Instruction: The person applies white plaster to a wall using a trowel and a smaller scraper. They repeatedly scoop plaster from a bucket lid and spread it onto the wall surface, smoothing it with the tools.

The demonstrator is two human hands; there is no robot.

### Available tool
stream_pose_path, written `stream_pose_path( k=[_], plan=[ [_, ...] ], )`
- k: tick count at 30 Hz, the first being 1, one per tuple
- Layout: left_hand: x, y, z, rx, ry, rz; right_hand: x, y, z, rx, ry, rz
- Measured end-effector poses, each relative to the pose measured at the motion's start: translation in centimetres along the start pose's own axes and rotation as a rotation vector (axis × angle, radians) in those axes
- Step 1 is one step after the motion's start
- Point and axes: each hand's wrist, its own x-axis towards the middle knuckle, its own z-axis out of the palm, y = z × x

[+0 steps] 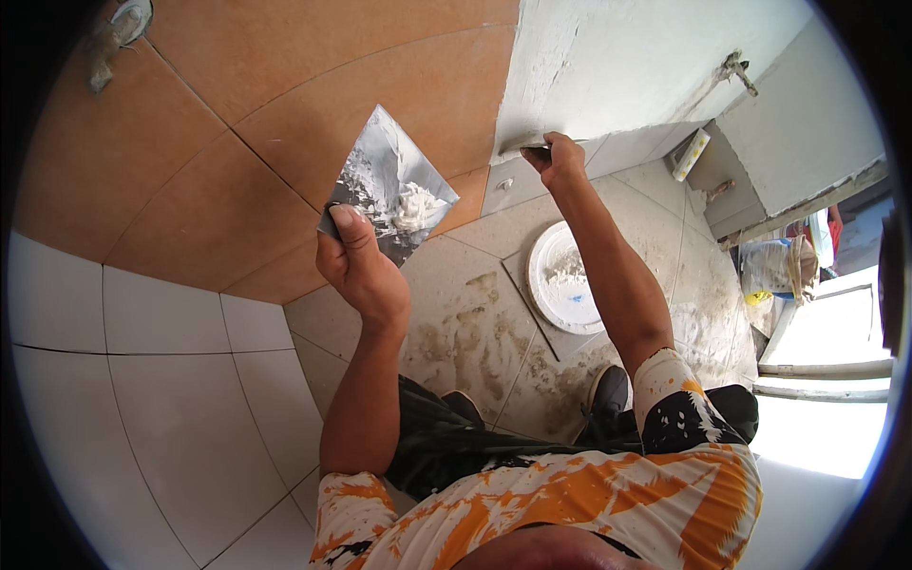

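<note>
My left hand grips the corner of a square metal plate, thumb on top. A lump of white putty sits on the plate, with smears around it. At the wall, my right hand is closed around a flat blade tool, probably a putty knife, seen nearly edge-on. Its thin edge lies against the white plastered wall, close to where the orange tiles end. Most of its handle is hidden by my fingers.
On the stained floor below my right forearm stands a round white bucket with white residue. A thin dark rod lies beside it. Pipe fittings stick out of the wall. White tiles cover the left wall; a bright doorway is at right.
</note>
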Motion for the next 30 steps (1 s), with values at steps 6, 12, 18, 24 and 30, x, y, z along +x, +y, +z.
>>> stream_pose_path(
  k=[6,12,18,24,30],
  plan=[
    [0.0,0.2,-1.2,-0.004,0.031,-0.015,-4.9,-3.3,-0.1,0.012,-0.148,-0.094],
    [0.0,0.1,-0.7,-0.072,0.003,-0.019,-2.2,2.3,-3.9,-0.045,-0.031,-0.057],
    [-0.1,1.2,0.0,-0.122,0.034,-0.038,-2.5,-4.5,1.9,0.031,-0.047,-0.141],
    [-0.3,0.4,-1.1,-0.114,0.036,-0.071,-9.1,-17.5,9.6,-0.101,-0.146,-0.357],
    [0.0,1.9,-1.0,-0.073,0.113,-0.145,-12.7,-18.7,7.1,-0.133,-0.275,-0.476]
  ],
)
